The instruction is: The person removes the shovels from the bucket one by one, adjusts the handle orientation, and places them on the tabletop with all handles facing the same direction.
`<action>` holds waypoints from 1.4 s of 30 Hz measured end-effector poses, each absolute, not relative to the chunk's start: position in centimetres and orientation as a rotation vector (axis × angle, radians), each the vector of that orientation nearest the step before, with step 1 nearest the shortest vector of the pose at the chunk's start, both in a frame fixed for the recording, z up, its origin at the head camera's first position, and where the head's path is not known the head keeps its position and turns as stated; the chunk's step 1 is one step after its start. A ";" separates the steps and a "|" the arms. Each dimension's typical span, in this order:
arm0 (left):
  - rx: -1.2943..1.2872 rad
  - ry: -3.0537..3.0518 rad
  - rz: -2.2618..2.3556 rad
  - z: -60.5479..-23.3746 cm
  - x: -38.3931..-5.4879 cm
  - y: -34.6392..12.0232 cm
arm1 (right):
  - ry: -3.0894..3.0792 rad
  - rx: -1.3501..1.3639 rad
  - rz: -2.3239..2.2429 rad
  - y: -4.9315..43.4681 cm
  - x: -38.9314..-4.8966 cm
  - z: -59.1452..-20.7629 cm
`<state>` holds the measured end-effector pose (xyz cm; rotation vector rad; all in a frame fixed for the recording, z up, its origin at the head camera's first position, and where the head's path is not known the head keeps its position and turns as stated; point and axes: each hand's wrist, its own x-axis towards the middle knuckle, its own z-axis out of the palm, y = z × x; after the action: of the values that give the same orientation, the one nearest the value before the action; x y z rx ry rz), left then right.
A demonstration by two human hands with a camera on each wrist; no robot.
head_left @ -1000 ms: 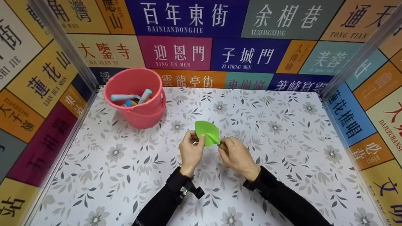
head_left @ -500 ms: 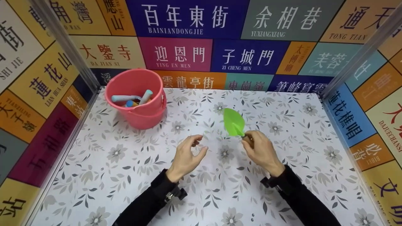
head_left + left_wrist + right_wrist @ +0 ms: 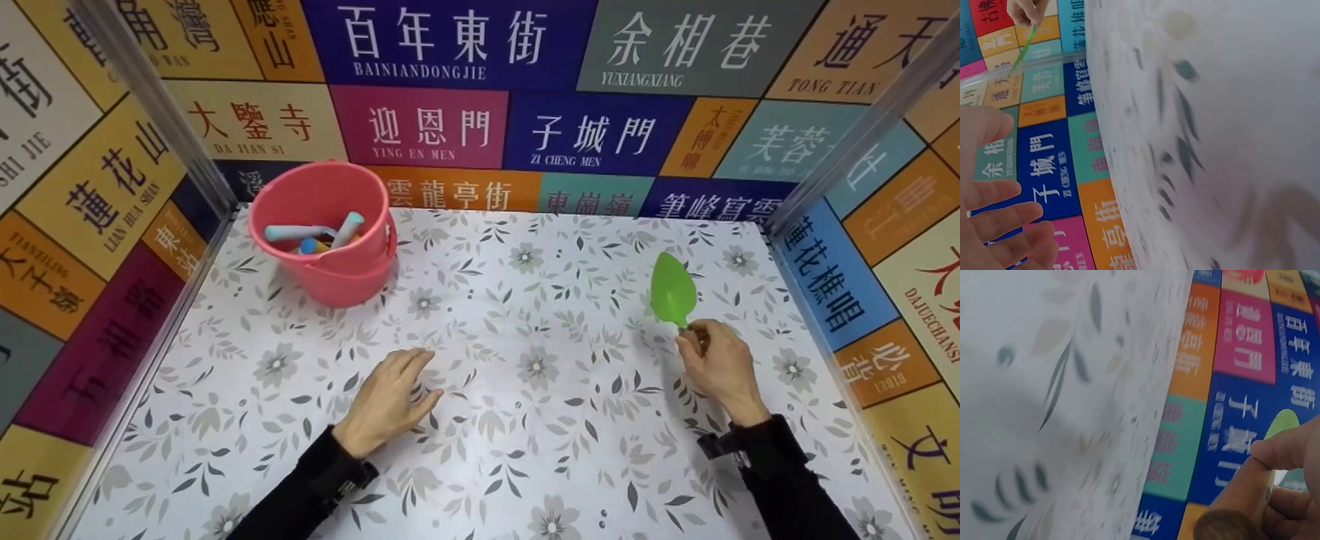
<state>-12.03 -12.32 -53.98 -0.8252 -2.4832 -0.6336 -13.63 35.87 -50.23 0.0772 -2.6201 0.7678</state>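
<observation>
On the right of the head view my right hand (image 3: 720, 367) holds a small hand trowel with a green leaf-shaped blade (image 3: 673, 289) pointing away from me. In the right wrist view its wooden handle (image 3: 1241, 498) lies between the thumb and fingers, with the rounded butt end toward the camera; part of the green blade (image 3: 1284, 422) shows beyond the thumb. My left hand (image 3: 390, 401) is over the table left of centre, holding nothing, its fingers relaxed and thumb apart. The left wrist view shows those fingers (image 3: 1008, 222) spread.
A pink bucket (image 3: 337, 281) stands at the back left of the flower-patterned table (image 3: 480, 465). Inside it are several things, among them a light blue handle (image 3: 296, 232). Sign-printed panels (image 3: 420, 127) wall in the back and both sides.
The left hand has let go of the green blade and moved back to the left. My right hand has carried the trowel to the right. The bucket has stayed put.
</observation>
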 end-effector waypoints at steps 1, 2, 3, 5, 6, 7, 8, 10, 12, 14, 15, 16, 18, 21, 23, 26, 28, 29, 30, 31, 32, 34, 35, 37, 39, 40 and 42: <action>-0.816 -2.499 -0.625 -54.1 -12.0 -12.7 | -2.635 0.054 0.767 36.5 -13.6 -50.3; -0.808 -2.512 -0.615 -54.3 -12.0 -13.1 | -2.655 0.030 0.766 37.1 -13.7 -50.5; -0.798 -2.519 -0.610 -54.4 -12.0 -13.4 | -2.677 0.003 0.765 37.7 -13.7 -50.5; -0.777 -2.523 -0.602 -54.7 -12.0 -14.0 | -2.726 -0.048 0.766 38.9 -13.7 -50.7; -0.768 -2.522 -0.599 -54.9 -12.0 -14.2 | -2.755 -0.077 0.771 39.4 -13.7 -50.8; -0.760 -2.520 -0.591 -55.0 -12.1 -14.4 | -2.785 -0.103 0.769 39.8 -13.8 -50.9; -0.752 -2.519 -0.583 -55.0 -12.1 -14.7 | -2.810 -0.126 0.769 40.3 -13.8 -51.0; -0.739 -2.520 -0.569 -55.2 -12.1 -15.0 | -2.855 -0.165 0.775 41.2 -13.8 -51.2; -0.729 -2.526 -0.559 -55.3 -12.1 -15.4 | -2.890 -0.207 0.771 42.0 -13.9 -51.5; -0.718 -2.530 -0.559 -55.4 -12.1 -15.7 | -2.917 -0.251 0.768 42.7 -14.0 -51.8; -0.714 -2.531 -0.560 -55.5 -12.1 -15.8 | -2.930 -0.272 0.762 43.0 -14.0 -52.0; -0.712 -2.530 -0.566 -55.5 -12.1 -16.0 | -2.939 -0.293 0.754 43.3 -14.1 -52.3; -0.710 -2.530 -0.572 -55.6 -12.1 -16.2 | -2.962 -0.324 0.743 44.0 -14.1 -52.6; -0.708 -2.536 -0.578 -55.9 -12.1 -16.4 | -2.991 -0.359 0.735 44.8 -14.2 -53.2; -0.701 -2.543 -0.578 -56.0 -12.1 -16.6 | -3.009 -0.382 0.734 45.2 -14.3 -53.4; -0.689 -2.549 -0.576 -56.3 -12.1 -16.7 | -3.037 -0.405 0.720 45.6 -14.6 -53.7; -0.687 -2.546 -0.579 -56.4 -12.1 -16.8 | -3.063 -0.424 0.719 45.7 -14.7 -53.8; -0.687 -2.545 -0.581 -56.4 -12.1 -16.8 | -3.077 -0.435 0.722 45.7 -14.8 -53.9; -0.689 -2.544 -0.582 -56.4 -12.1 -16.8 | -3.093 -0.448 0.730 45.8 -14.9 -53.9; -0.690 -2.543 -0.581 -56.4 -12.1 -16.7 | -3.107 -0.454 0.731 45.8 -15.0 -53.9; -0.692 -2.543 -0.582 -56.4 -12.1 -16.7 | -3.118 -0.465 0.734 45.8 -15.0 -54.0; -0.693 -2.547 -0.583 -56.3 -12.1 -16.6 | -3.127 -0.477 0.741 45.7 -15.1 -54.0; -0.694 -2.548 -0.583 -56.3 -12.1 -16.6 | -3.128 -0.479 0.739 45.7 -15.2 -54.1; -0.691 -2.555 -0.587 -56.2 -12.0 -16.6 | -3.129 -0.469 0.723 45.7 -15.3 -54.2; -0.690 -2.565 -0.593 -56.1 -12.0 -16.6 | -3.129 -0.463 0.728 45.7 -15.4 -54.3; -0.689 -2.569 -0.592 -56.1 -11.9 -16.6 | -3.131 -0.454 0.722 45.8 -15.4 -54.4; -0.686 -2.580 -0.591 -56.0 -11.8 -16.6 | -3.140 -0.435 0.705 45.7 -15.5 -54.4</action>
<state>-11.83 -16.61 -56.04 -0.6861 -2.5802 -0.5911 -15.53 45.74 -54.44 -0.4353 -3.1402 0.7046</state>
